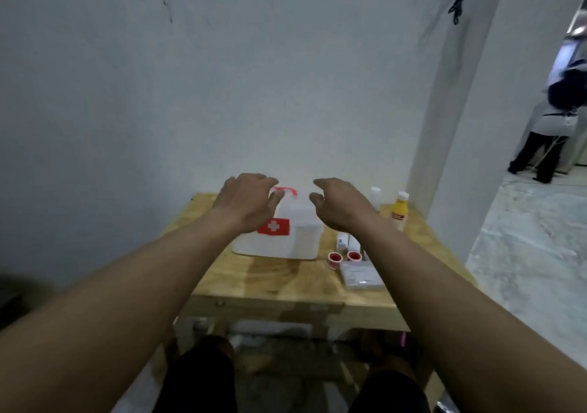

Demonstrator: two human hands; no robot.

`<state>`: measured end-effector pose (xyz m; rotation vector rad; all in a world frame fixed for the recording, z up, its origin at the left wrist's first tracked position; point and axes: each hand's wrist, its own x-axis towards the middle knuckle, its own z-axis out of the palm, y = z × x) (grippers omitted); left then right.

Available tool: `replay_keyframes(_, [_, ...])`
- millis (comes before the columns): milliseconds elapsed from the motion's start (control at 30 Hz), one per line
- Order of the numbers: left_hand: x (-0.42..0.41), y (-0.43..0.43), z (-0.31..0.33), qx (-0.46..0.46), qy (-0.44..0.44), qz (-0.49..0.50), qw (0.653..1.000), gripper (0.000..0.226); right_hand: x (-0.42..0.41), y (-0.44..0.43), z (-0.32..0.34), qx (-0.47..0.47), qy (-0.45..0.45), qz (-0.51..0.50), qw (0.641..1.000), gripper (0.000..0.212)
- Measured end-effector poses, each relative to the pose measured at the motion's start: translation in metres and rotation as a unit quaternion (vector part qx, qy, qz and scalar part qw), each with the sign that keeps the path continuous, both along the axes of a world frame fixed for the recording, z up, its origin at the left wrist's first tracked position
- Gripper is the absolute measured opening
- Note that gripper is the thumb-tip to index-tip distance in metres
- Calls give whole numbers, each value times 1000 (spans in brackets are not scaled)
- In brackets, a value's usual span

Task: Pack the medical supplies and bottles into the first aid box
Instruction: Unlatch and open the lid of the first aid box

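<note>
A white first aid box (pixel 295 238) with a red cross label and a red handle stands closed on the wooden table (pixel 286 282). My left hand (pixel 247 203) hovers over its left top, fingers relaxed and empty. Over the box's right side floats my right hand (pixel 340 206), likewise loose and holding nothing. To the right of the box stand a yellow bottle (pixel 399 211) and a clear bottle (pixel 375 195). Two red tape rolls (pixel 343 257) lie in front, beside a flat clear packet (pixel 360 274) and small white boxes (pixel 344 241).
The table sits against a white wall, with a wall corner just right of it. A person stands far off at the right on a pale floor. My knees show under the table's front edge.
</note>
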<state>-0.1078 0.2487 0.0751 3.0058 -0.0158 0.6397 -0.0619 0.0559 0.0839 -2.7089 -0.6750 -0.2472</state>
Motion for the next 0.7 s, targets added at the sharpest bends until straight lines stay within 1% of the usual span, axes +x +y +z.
replay_keyframes(133, [-12,14,-22,-32,19,8,999,50,-5,18,-12,-22,12,37,999,50])
replay_keyframes(267, [-14,17,-33,-56,10,4,998,52,-8,26,-18,-42,12,43,998,49])
replay_keyframes(367, [-10,14,-40,-57,-19,15,998,51,-9,27,-19,-69,-1,44,997,44])
replay_keyframes(433, [-6,12,-46,-64,-41,26,997,49,-7,28,-20,-70,-5,38,997,42])
replay_keyframes(533, [-3,6,-53,-98,-96,77,988,46,-2,30,-22,-63,-6,37,997,42])
replay_keyframes(600, [-4,-3,-55,-158,-134,131,969,43,1,31,-22,-65,-4,41,997,42])
replay_keyframes(633, [-5,-8,-55,-214,-138,155,955,44,3,32,-22,-66,-5,42,997,42])
replay_keyframes(667, [-6,-14,-52,-287,-130,177,932,47,5,33,-23,-65,-7,42,997,43])
replay_keyframes(700, [-5,-20,-50,-372,-112,198,900,52,7,33,-23,-63,-7,42,997,43])
